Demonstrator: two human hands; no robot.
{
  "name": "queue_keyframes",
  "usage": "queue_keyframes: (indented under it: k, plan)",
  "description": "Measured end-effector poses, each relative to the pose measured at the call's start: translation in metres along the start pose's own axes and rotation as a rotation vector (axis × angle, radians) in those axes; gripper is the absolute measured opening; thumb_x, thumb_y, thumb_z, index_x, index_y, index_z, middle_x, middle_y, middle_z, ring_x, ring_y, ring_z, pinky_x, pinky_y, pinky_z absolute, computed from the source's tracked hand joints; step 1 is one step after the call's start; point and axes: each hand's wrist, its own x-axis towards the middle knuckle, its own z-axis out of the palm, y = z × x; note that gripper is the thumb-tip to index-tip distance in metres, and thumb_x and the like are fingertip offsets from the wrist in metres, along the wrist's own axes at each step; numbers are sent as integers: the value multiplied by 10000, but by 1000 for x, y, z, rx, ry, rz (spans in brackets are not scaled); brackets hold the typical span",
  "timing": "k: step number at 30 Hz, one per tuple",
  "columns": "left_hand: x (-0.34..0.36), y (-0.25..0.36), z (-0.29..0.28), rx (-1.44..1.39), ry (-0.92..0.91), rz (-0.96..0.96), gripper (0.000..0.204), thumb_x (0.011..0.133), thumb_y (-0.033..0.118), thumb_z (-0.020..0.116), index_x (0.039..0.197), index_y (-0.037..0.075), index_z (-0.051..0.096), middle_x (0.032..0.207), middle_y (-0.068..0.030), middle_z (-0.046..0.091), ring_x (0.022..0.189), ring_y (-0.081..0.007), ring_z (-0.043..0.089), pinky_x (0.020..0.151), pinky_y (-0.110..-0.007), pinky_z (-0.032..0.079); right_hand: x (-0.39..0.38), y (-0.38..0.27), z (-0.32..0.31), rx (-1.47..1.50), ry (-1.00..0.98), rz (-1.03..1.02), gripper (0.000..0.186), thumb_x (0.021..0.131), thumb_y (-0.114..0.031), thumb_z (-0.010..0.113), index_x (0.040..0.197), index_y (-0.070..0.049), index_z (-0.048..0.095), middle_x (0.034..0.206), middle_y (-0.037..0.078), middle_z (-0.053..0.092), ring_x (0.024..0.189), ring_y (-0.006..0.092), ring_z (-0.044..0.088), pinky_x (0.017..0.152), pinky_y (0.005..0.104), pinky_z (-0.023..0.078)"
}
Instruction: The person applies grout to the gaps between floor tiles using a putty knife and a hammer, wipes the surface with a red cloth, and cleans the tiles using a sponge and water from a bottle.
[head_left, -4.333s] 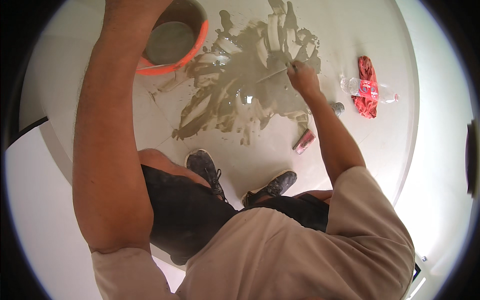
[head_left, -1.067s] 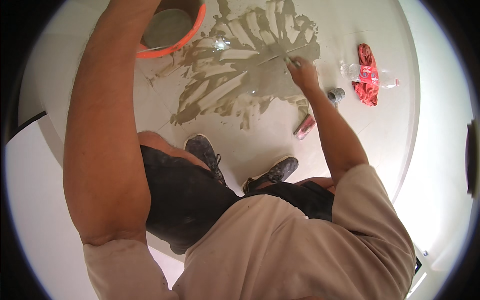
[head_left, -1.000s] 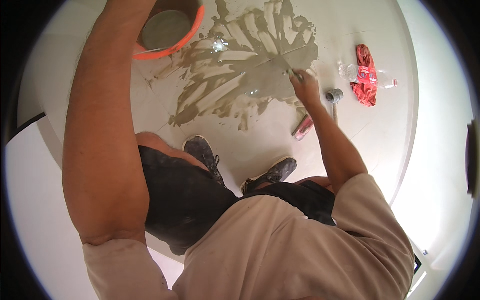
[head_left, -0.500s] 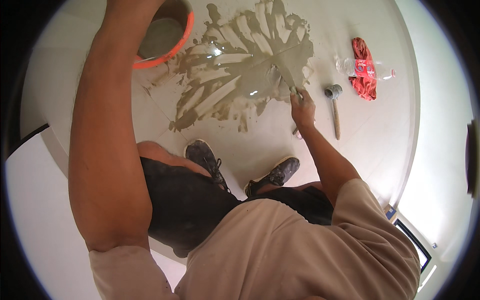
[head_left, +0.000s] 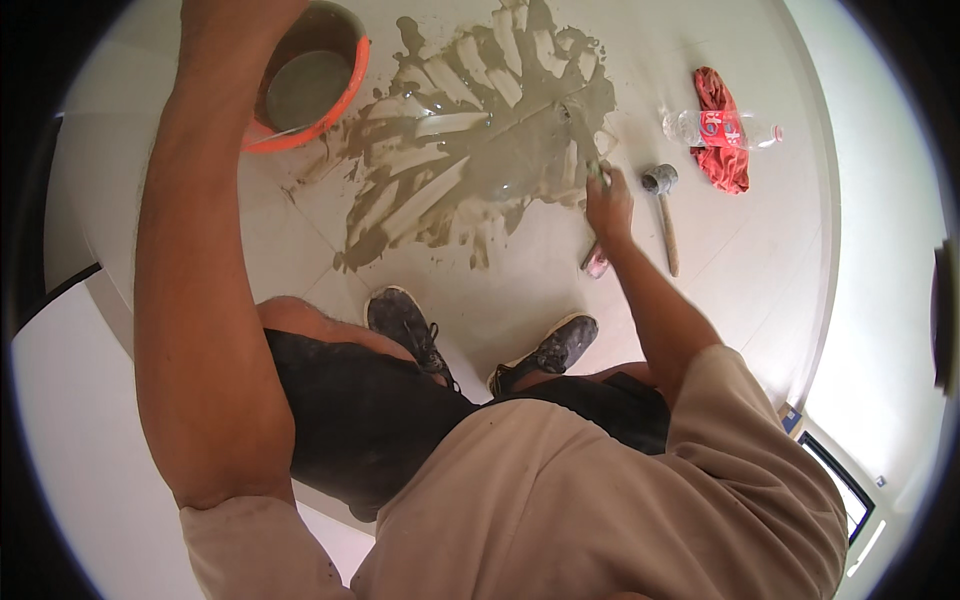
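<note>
My right hand [head_left: 608, 205] is closed around a small spreading tool [head_left: 598, 172] whose grey tip touches the near right edge of a patch of wet grey mortar [head_left: 480, 150] smeared in strokes over the pale floor tiles. My left arm reaches up to an orange bucket [head_left: 350, 90] holding grey mortar at the top left. My left hand [head_left: 240, 20] sits at the bucket's rim, and the picture's edge cuts off its fingers. I am crouched, with my two dark shoes [head_left: 405, 320] just below the patch.
A pink-handled tool [head_left: 597, 262] lies on the floor under my right wrist. A mallet with a wooden handle [head_left: 666, 225] lies to the right of my hand. Beyond it are a clear plastic bottle [head_left: 720, 128] and a red cloth [head_left: 722, 165]. A wall rises at the right.
My right hand has drawn the tool back from the far right of the mortar patch to its near right edge, beside the mallet. My left arm stays at the bucket.
</note>
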Motion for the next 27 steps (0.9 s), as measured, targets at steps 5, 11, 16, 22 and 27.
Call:
queue_keyframes:
  k: [5, 11, 16, 22, 27]
  plan:
    - [7, -8, 2, 38, 44, 16, 171, 885, 111, 618, 825, -47, 588, 706, -211, 575, 665, -305, 558, 673, -412, 452, -86, 54, 17, -138, 72, 3, 271, 943, -214, 593, 1114, -5, 574, 901, 223, 668, 961, 423, 622, 1007, 561, 388]
    - [4, -1, 18, 10, 22, 28, 202, 897, 136, 605, 814, -44, 565, 700, -207, 551, 657, -300, 524, 670, -403, 435, 43, 44, 3, -67, 22, -55, 306, 927, -238, 626, 1126, -7, 596, 968, 302, 677, 940, 504, 639, 775, 545, 512]
    - [3, -16, 0, -52, -19, -19, 228, 893, 141, 607, 792, -54, 548, 691, -195, 532, 661, -268, 512, 667, -398, 428, -32, 16, -18, -41, -27, 110, 324, 948, -274, 614, 1136, -13, 576, 950, 327, 665, 900, 527, 635, 761, 543, 518]
    - [4, -10, 17, 66, 90, 98, 222, 882, 131, 612, 770, -53, 558, 671, -163, 519, 642, -234, 498, 651, -393, 427, -36, 51, 10, -58, -86, -24, 311, 934, -252, 628, 1153, -34, 588, 940, 279, 683, 976, 465, 652, 867, 551, 490]
    - [0, -1, 16, 1, -10, 24, 166, 865, 91, 645, 800, -49, 584, 717, -191, 591, 678, -285, 562, 683, -397, 459, 29, 14, 1, -44, -114, -66, 343, 948, -279, 618, 1185, -32, 583, 953, 267, 690, 918, 507, 635, 781, 558, 504]
